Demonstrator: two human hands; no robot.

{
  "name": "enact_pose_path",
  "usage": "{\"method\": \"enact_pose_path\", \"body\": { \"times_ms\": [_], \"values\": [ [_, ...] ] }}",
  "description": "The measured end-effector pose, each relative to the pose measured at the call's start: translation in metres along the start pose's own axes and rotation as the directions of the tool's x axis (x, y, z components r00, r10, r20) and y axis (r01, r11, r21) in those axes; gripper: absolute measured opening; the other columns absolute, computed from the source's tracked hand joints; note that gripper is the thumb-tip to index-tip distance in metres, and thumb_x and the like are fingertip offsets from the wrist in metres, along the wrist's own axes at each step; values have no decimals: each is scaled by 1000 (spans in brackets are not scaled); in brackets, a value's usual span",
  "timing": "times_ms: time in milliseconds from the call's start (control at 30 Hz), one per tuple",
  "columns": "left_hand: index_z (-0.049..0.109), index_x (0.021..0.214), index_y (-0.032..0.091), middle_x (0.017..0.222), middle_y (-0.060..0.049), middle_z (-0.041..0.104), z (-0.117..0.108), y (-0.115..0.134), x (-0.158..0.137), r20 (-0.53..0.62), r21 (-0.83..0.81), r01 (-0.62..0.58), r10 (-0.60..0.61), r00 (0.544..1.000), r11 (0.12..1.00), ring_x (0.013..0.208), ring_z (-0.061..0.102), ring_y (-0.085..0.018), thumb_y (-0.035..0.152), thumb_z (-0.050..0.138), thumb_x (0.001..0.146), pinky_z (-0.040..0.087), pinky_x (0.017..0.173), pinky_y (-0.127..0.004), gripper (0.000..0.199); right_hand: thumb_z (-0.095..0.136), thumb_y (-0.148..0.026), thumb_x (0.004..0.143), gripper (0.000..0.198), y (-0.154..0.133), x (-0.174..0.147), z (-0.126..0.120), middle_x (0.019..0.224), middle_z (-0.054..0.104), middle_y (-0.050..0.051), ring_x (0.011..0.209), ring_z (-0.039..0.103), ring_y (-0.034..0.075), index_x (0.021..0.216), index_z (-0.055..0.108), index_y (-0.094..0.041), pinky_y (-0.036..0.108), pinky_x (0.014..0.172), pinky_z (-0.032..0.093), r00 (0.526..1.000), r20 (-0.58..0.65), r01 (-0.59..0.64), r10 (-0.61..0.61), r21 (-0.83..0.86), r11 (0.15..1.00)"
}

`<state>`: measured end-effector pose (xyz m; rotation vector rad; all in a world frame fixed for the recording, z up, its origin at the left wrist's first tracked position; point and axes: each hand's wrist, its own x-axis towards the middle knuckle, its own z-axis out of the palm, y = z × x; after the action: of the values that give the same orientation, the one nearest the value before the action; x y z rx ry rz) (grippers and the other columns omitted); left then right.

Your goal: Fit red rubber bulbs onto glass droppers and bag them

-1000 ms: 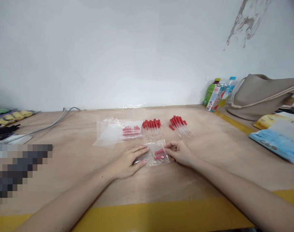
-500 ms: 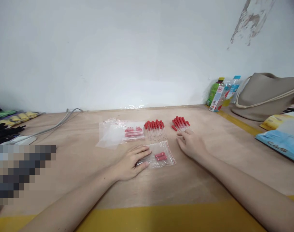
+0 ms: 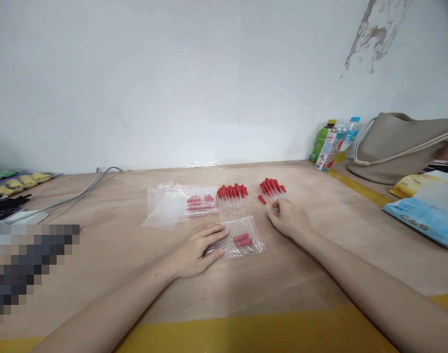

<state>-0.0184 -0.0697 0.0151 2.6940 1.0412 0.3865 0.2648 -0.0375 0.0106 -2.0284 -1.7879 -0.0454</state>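
Note:
My left hand [image 3: 199, 249] lies flat with fingers spread on the near end of a clear zip bag [image 3: 253, 230]. Two red-bulbed droppers [image 3: 243, 240] are inside that bag. To the right, my right hand [image 3: 288, 216] has thumb and finger pinched at the clear tube of a single dropper [image 3: 262, 199], its red bulb pointing away from me. Just beyond is a pile of droppers [image 3: 271, 185], their tubes partly hidden by my hand. Another group of droppers [image 3: 232, 191] lies in a row left of it.
Filled zip bags [image 3: 200, 207] are stacked beside flat bags [image 3: 165, 208] left of centre. Drink bottles [image 3: 329, 144], a grey bag [image 3: 393, 147] and blue packaging [image 3: 422, 220] stand or lie at right. A cable [image 3: 87, 189] runs along the left side.
My right hand has closed its fingers at one dropper, which has come slightly toward me, away from the pile. The left hand stays on the bag. The view has shifted slightly.

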Motion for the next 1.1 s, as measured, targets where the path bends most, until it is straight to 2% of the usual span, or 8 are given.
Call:
{"method": "enact_pose_path", "body": {
  "times_ms": [133,300,467,567,667,733,900,1100],
  "values": [
    [37,132,28,139,-3,36,-2,2,0,8,3,5,-5,1000,1000,128,31,-21,44,38,89,29,105,-42,46,49,-34,78,23,2,2,5,89,64,5,85,58,22,95,54,-20,29,64,40,998,62,-27,22,81,996],
    [37,131,28,138,-3,36,-3,2,0,3,-6,0,0,1000,1000,127,32,-22,43,39,88,29,104,-43,46,41,-25,82,29,1,-2,3,96,62,16,94,56,28,105,54,-13,36,73,42,994,108,-7,5,25,1000],
    [38,131,28,138,-3,37,-3,2,0,-1,-14,-13,13,1000,1000,127,33,-22,42,39,88,29,104,-43,45,35,-18,82,40,-3,-5,4,100,58,18,96,55,26,121,40,-7,39,81,42,982,-103,178,-156,268,947],
    [38,131,28,137,-4,38,-3,2,1,-4,-16,-15,15,1000,1000,127,34,-22,41,40,88,30,104,-43,45,38,-22,81,61,-7,-6,5,83,57,9,73,58,19,135,12,-7,37,72,48,977,-146,208,-153,537,818],
    [38,131,28,138,-4,37,-3,2,1,-4,-17,-17,17,1000,1000,127,33,-23,41,40,88,30,104,-43,45,43,-27,78,81,-13,-10,5,74,50,-1,51,55,13,135,-14,-18,30,51,51,997,-16,59,-77,797,601],
    [38,131,28,138,-4,37,-3,2,1,3,-13,-14,14,1000,1000,127,33,-22,41,39,88,29,104,-43,45,47,-28,74,90,-17,-12,5,74,48,-4,48,56,12,133,-20,-24,28,46,51,998,61,-40,-32,887,461],
    [38,131,27,137,-4,38,-4,3,1,9,-14,-6,6,1000,1000,127,33,-22,42,39,88,29,105,-43,45,56,-25,67,89,-23,-18,16,71,48,-7,52,61,14,131,-5,-26,30,52,55,989,143,-146,33,937,319],
    [34,133,27,138,-3,37,-3,3,1,4,-20,-15,15,1000,1000,127,33,-21,41,39,89,29,105,-42,47,57,-30,71,46,-26,-22,24,69,53,-6,59,63,14,104,25,-24,33,63,55,971,240,-238,5,961,141]
  ]
}}
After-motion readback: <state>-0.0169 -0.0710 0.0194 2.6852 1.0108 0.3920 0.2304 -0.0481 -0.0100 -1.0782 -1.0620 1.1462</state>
